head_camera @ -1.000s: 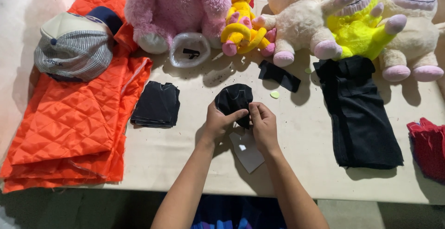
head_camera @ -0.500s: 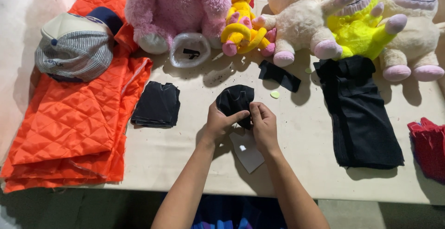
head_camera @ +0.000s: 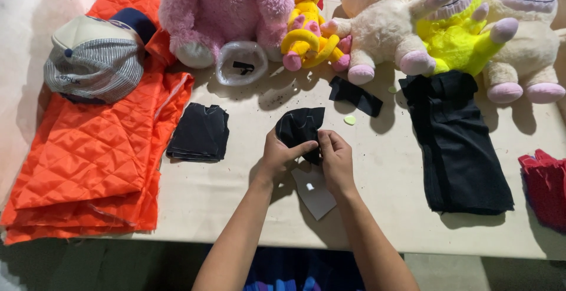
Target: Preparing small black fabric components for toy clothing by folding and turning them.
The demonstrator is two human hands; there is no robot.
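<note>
We hold a small crumpled piece of black fabric (head_camera: pixel 300 129) at the middle of the pale worktable (head_camera: pixel 236 191), our left hand (head_camera: pixel 277 155) and right hand (head_camera: pixel 336 158) both pinched shut on its lower edge. We judge we are shaping or folding it; the next move likely calls for a steady pinch. Just below it lies one white card (head_camera: pixel 315 192). Beyond it sit five plush toys, left of it one black stack (head_camera: pixel 199 132) and orange quilting (head_camera: pixel 94 149).
</note>
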